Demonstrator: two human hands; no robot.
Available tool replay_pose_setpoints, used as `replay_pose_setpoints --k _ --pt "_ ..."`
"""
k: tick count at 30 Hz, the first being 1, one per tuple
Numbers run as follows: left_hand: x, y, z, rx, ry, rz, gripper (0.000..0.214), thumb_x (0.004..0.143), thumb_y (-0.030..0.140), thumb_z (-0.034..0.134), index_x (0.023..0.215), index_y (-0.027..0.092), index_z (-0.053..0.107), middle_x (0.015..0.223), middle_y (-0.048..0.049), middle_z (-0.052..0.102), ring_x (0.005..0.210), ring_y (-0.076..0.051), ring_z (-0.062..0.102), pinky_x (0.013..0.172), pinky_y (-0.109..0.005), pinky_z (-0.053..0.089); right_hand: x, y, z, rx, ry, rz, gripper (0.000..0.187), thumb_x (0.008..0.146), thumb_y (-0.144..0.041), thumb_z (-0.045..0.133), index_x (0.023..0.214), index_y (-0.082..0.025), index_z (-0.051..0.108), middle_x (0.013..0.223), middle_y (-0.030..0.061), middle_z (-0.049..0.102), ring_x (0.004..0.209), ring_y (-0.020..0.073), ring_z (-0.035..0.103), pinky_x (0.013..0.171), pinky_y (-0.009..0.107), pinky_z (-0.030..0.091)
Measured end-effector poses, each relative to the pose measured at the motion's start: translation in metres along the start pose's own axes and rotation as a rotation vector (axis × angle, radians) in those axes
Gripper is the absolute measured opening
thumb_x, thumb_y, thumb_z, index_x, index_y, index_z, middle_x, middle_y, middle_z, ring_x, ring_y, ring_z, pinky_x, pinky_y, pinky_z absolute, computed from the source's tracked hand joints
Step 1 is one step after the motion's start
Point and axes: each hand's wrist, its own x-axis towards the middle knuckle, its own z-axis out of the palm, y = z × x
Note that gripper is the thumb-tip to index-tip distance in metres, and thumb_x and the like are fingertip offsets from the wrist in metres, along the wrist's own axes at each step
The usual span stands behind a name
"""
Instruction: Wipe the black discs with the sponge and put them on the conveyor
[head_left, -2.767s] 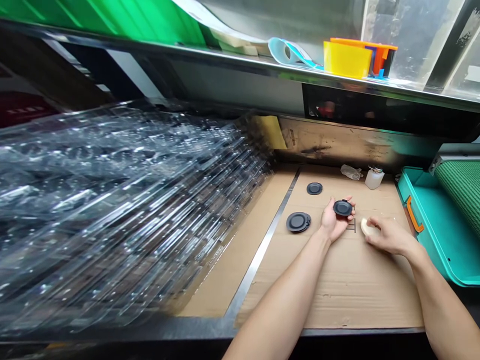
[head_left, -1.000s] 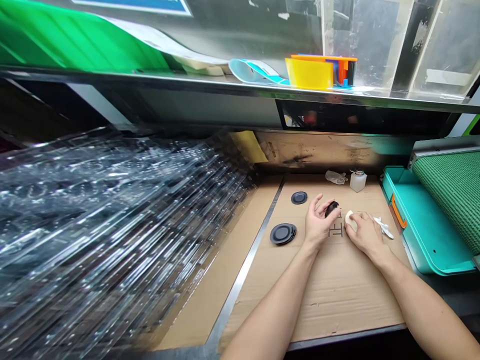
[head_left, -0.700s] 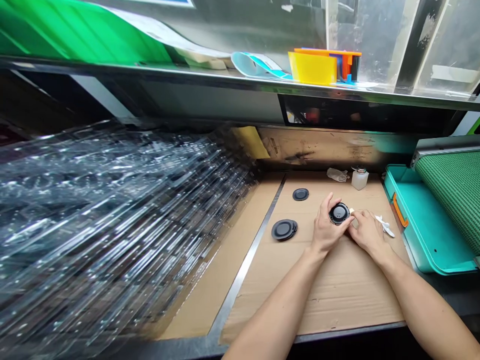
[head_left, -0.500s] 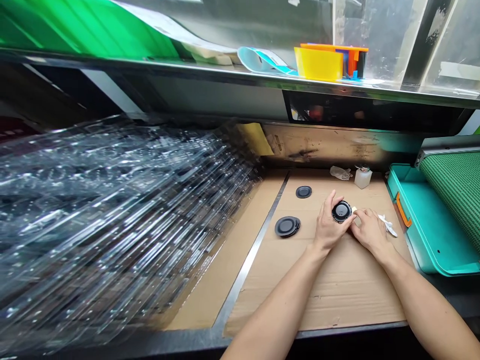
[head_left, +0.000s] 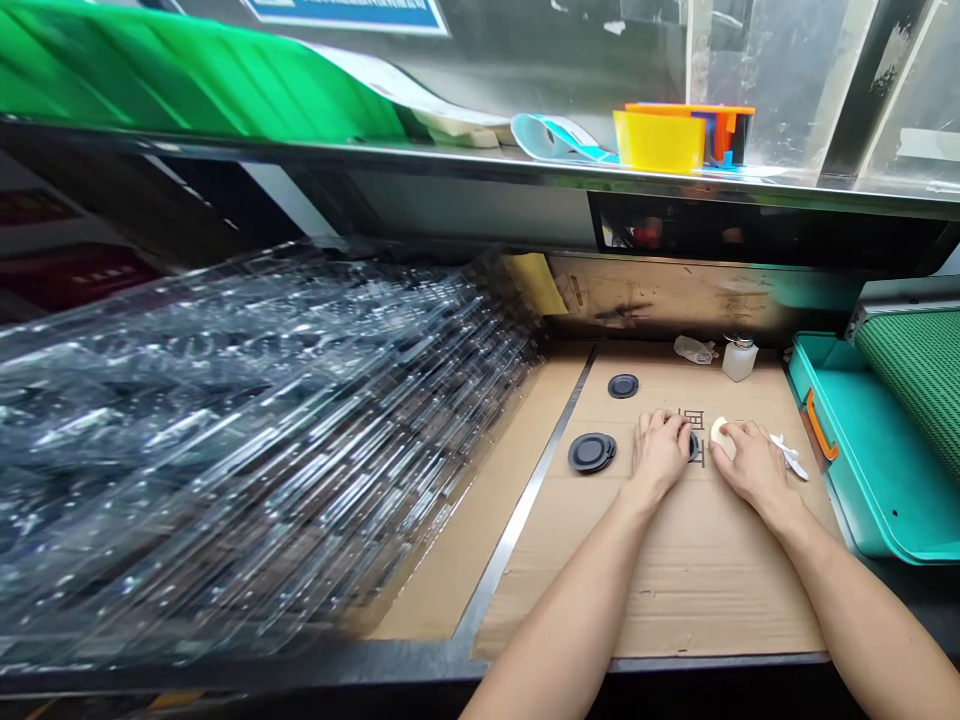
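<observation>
My left hand (head_left: pixel 660 447) is closed over a round black plastic part (head_left: pixel 693 446) low at the cardboard, its fingers covering most of it. I cannot tell whether the part touches the cardboard. To its right, my right hand (head_left: pixel 754 460) pinches a small cream-coloured pad (head_left: pixel 721 434) between thumb and fingers. Left of my hands lie more black discs: one group, seemingly stacked (head_left: pixel 592 453), and a single smaller disc (head_left: pixel 623 386) farther back. A crumpled white cloth or glove (head_left: pixel 790 458) rests beside my right hand.
A cardboard sheet (head_left: pixel 675 570) covers the bench. Clear plastic trays (head_left: pixel 285 440) are piled high on the left. A small white bottle (head_left: pixel 739 358) and crumpled plastic (head_left: pixel 694 349) stand behind. At right are a teal bin (head_left: pixel 862 470) and a green conveyor belt (head_left: pixel 915 370).
The black part has gone from being held up, face showing, to lower under my left fingers. My right hand has moved apart from it with the cream pad. The view has shifted slightly.
</observation>
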Motion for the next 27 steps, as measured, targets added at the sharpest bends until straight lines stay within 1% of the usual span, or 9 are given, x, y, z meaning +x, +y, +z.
replay_pose_setpoints --k 3,6,8,11,15,17,19,22,27 --pt "-0.004 -0.001 -0.017 0.01 -0.148 0.102 0.038 0.094 0.041 0.058 0.127 0.024 0.066 0.129 -0.0106 0.065 0.122 -0.031 0.052 0.105 -0.047 0.041 0.0 0.001 0.003 0.003 0.012 0.001 0.029 0.098 -0.044 0.054 0.116 -0.027 0.068 0.11 0.0074 0.067 0.106 0.0244 0.06 0.084 0.032 0.039" --pt "-0.011 0.001 -0.031 -0.015 -0.303 0.18 0.062 0.08 0.044 0.076 0.136 0.023 0.061 0.138 -0.0108 0.063 0.13 -0.033 0.05 0.11 -0.045 0.041 0.0 0.002 0.005 0.008 0.017 0.0 0.029 0.098 -0.044 0.054 0.117 -0.027 0.068 0.109 0.0075 0.067 0.104 0.0247 0.06 0.082 0.032 0.039" --pt "-0.014 0.003 -0.035 -0.026 -0.328 0.183 0.062 0.078 0.036 0.078 0.136 0.021 0.062 0.135 -0.0121 0.065 0.13 -0.032 0.052 0.11 -0.042 0.042 0.0 0.002 0.006 0.017 0.016 -0.005 0.029 0.098 -0.044 0.054 0.116 -0.027 0.068 0.109 0.0076 0.066 0.104 0.0248 0.06 0.082 0.032 0.039" --pt "-0.008 0.0 -0.04 -0.047 -0.286 0.194 0.065 0.079 0.028 0.074 0.141 0.021 0.058 0.135 -0.0123 0.065 0.128 -0.031 0.055 0.11 -0.041 0.043 0.001 0.002 0.007 0.035 0.016 0.003 0.028 0.098 -0.044 0.055 0.115 -0.026 0.068 0.108 0.0078 0.066 0.105 0.0247 0.059 0.083 0.032 0.039" --pt "0.031 -0.032 -0.063 0.002 -0.061 0.182 0.072 0.078 0.018 0.065 0.148 0.022 0.049 0.141 -0.011 0.06 0.131 -0.031 0.053 0.115 -0.045 0.039 0.001 0.002 0.009 0.052 0.004 0.007 0.027 0.098 -0.044 0.054 0.114 -0.026 0.068 0.109 0.0082 0.065 0.106 0.0249 0.059 0.083 0.032 0.039" --pt "0.059 -0.054 -0.076 0.039 -0.03 0.126 0.078 0.073 0.012 0.062 0.15 0.02 0.046 0.139 -0.0111 0.061 0.128 -0.03 0.056 0.114 -0.045 0.04 0.0 0.001 0.01 0.057 0.006 0.004 0.027 0.098 -0.044 0.054 0.113 -0.026 0.067 0.108 0.0086 0.065 0.106 0.0253 0.058 0.082 0.032 0.039" --pt "0.085 -0.075 -0.085 0.069 -0.127 0.04 0.086 0.067 0.01 0.061 0.151 0.016 0.042 0.135 -0.0123 0.063 0.121 -0.028 0.062 0.109 -0.042 0.045 0.0 0.0 0.012 0.059 0.009 0.006 0.026 0.098 -0.043 0.054 0.113 -0.026 0.067 0.107 0.0089 0.065 0.105 0.0256 0.058 0.08 0.032 0.039" --pt "0.111 -0.096 -0.086 0.113 -0.303 -0.017 0.092 0.063 0.011 0.06 0.152 0.014 0.039 0.136 -0.0136 0.063 0.121 -0.027 0.063 0.107 -0.037 0.046 -0.001 -0.001 0.014 0.058 0.014 0.006 0.026 0.098 -0.042 0.054 0.113 -0.026 0.066 0.107 0.0091 0.065 0.105 0.0259 0.058 0.08 0.033 0.04" --pt "0.122 -0.105 -0.073 0.182 -0.404 0.029 0.087 0.065 0.019 0.063 0.15 0.011 0.044 0.145 -0.016 0.058 0.132 -0.029 0.056 0.114 -0.037 0.04 -0.002 -0.001 0.016 0.052 0.019 0.005 0.025 0.098 -0.042 0.054 0.112 -0.025 0.066 0.107 0.0091 0.065 0.104 0.0265 0.058 0.08 0.034 0.04"
